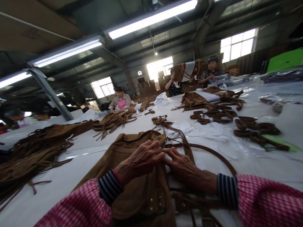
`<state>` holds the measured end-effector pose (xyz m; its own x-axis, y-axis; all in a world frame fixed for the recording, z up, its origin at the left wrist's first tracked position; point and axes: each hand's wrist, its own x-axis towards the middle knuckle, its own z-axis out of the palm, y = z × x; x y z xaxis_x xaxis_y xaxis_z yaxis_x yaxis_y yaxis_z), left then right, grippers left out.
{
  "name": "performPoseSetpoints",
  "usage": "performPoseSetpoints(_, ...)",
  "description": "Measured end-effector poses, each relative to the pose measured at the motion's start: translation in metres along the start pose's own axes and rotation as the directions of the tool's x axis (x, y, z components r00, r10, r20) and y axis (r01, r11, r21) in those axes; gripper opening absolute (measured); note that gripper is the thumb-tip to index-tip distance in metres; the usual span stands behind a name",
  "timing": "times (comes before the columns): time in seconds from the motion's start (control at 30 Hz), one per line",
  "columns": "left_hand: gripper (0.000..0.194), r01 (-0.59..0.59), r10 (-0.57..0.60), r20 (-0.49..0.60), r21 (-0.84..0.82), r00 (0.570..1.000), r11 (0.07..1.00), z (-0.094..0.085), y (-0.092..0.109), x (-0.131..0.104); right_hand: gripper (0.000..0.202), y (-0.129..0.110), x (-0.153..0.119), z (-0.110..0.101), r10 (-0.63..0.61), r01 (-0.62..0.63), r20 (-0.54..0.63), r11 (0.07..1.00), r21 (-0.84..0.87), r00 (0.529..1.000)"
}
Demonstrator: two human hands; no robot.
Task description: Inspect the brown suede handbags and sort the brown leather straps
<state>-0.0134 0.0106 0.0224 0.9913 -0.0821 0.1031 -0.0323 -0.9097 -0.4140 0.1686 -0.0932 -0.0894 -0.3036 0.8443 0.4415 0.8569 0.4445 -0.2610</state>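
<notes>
A brown bag (127, 186) with buckled straps and metal eyelets lies on the white table in front of me. Above its right edge, the fingers of my left hand (145, 156) are curled in and closed. My right hand (183, 165) meets it fingertip to fingertip, thumb and fingers pinched together beside the bag. What the fingers hold between them is hidden. Close behind both hands, a long brown strap (213, 153) loops out to the right over the table. Another buckled strap (182, 203) lies below my right wrist.
Piles of brown bags (54, 134) cover the left side. Bundled straps (255, 129) and white paper pieces (208, 132) lie at the right. Across the table, a person in a pink apron (121, 103) and other co-workers handle goods. A green panel (286, 60) stands far right.
</notes>
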Motion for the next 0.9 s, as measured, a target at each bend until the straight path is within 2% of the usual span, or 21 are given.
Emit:
performPoseSetpoints(0.07, 0.016, -0.036, 0.037, 0.016, -0.026, 0.999, 0.999, 0.004, 0.001, 0.004, 0.054, 0.002, 0.007, 0.002, -0.057, 0.057, 0.002, 0.996, -0.067, 0.998)
performPoseSetpoints(0.17, 0.015, 0.010, -0.007, 0.048, -0.050, 0.999, 0.999, 0.005, -0.002, 0.009, 0.036, 0.006, 0.022, 0.003, -0.156, 0.158, 0.025, 0.978, -0.139, 0.987)
performPoseSetpoints(0.27, 0.016, 0.024, -0.021, 0.067, -0.038, 0.998, 0.999, -0.006, -0.011, 0.007, 0.024, 0.012, 0.034, -0.002, -0.243, 0.249, 0.052, 0.943, -0.220, 0.969)
performPoseSetpoints(0.33, 0.019, 0.046, -0.046, 0.060, 0.010, 0.997, 0.999, -0.018, -0.022, -0.002, 0.016, 0.022, 0.034, -0.011, -0.252, 0.257, 0.056, 0.924, -0.282, 0.966)
performPoseSetpoints(0.4, 0.022, 0.101, -0.103, 0.029, 0.061, 0.994, 0.993, -0.029, -0.035, -0.016, 0.018, 0.040, 0.022, -0.023, -0.208, 0.206, 0.028, 0.923, -0.325, 0.978)
performPoseSetpoints(0.47, 0.024, 0.159, -0.158, -0.019, 0.082, 0.987, 0.984, -0.035, -0.045, -0.031, 0.024, 0.062, 0.002, -0.035, -0.102, 0.082, -0.044, 0.941, -0.329, 0.994)
performPoseSetpoints(0.53, 0.024, 0.206, -0.202, -0.076, 0.059, 0.976, 0.977, -0.033, -0.048, -0.040, 0.023, 0.080, -0.018, -0.046, 0.049, -0.084, -0.129, 0.956, -0.282, 0.991)
performPoseSetpoints(0.6, 0.024, 0.226, -0.223, -0.115, 0.010, 0.968, 0.974, -0.025, -0.043, -0.040, 0.020, 0.087, -0.028, -0.056, 0.155, -0.187, -0.171, 0.963, -0.192, 0.973)
performPoseSetpoints(0.67, 0.025, 0.206, -0.209, -0.119, -0.038, 0.971, 0.978, -0.014, -0.035, -0.029, 0.017, 0.076, -0.025, -0.062, 0.135, -0.153, -0.166, 0.984, -0.095, 0.977)
performPoseSetpoints(0.77, 0.025, 0.160, -0.169, -0.098, -0.096, 0.981, 0.983, -0.004, -0.024, -0.008, 0.021, 0.040, 0.003, -0.063, -0.082, 0.081, -0.095, 0.997, -0.010, 0.992)
performPoseSetpoints(0.83, 0.023, 0.166, -0.184, -0.125, -0.144, 0.975, 0.976, -0.006, -0.021, 0.003, 0.018, 0.020, 0.029, -0.058, -0.176, 0.177, -0.034, 0.984, 0.024, 0.984)
performPoseSetpoints(0.9, 0.022, 0.199, -0.235, -0.175, -0.199, 0.956, 0.959, -0.014, -0.022, 0.010, 0.015, 0.012, 0.051, -0.050, -0.184, 0.181, 0.022, 0.979, 0.088, 0.983)
